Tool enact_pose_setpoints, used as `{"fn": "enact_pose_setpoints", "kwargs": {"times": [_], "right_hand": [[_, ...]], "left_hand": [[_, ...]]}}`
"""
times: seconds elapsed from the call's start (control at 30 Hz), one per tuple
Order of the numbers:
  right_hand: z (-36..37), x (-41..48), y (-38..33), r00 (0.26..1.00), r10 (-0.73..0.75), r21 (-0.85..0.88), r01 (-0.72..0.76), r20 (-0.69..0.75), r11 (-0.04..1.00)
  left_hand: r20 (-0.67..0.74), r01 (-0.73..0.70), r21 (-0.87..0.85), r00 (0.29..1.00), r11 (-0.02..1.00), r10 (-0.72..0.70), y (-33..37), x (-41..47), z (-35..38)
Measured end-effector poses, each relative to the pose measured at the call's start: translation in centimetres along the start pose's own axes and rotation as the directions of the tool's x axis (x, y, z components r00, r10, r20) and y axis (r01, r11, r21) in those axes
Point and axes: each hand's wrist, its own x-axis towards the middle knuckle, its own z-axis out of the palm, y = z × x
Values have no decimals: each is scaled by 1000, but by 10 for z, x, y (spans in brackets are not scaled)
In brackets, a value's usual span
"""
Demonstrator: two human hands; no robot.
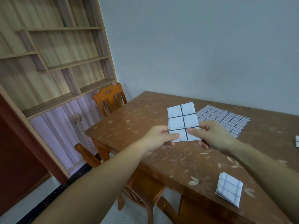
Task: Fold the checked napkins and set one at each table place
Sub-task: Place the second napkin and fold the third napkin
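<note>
A leaf-patterned brown table (145, 113) stands against a grey wall (194, 46). The left hand (159, 138) and right hand (212, 135) pinch a folded checked napkin (182, 118); an unfolded one (226, 120) lies at two o'clock.

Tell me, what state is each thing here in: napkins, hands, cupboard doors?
Held napkin: folded, up off the table.
Left hand: pinches its lower left edge.
Right hand: pinches its lower right edge.
Spread napkin: unfolded, flat on the table.
Near napkin: folded, lying by the table's near edge.
Far-right napkin: cut off by the frame, on the table.
Cupboard doors: closed.
</note>
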Motion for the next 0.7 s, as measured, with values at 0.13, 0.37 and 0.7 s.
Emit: {"fn": "enact_pose_setpoints", "kwargs": {"times": [0.13,0.37,0.7], "right_hand": [[20,11,-5,998,42,-3,-42,47,999],[86,60,-16,986,118,161,-99,-114,982],[235,113,-39,948,229,253,-171,-220,952]], "left_hand": [[36,-13,109,999,994,10,-5,-5,-26],[77,3,182,997,983,-17,-26,-17,-110],[-31,50,86,998,995,-48,-85,-9,-254]]}}
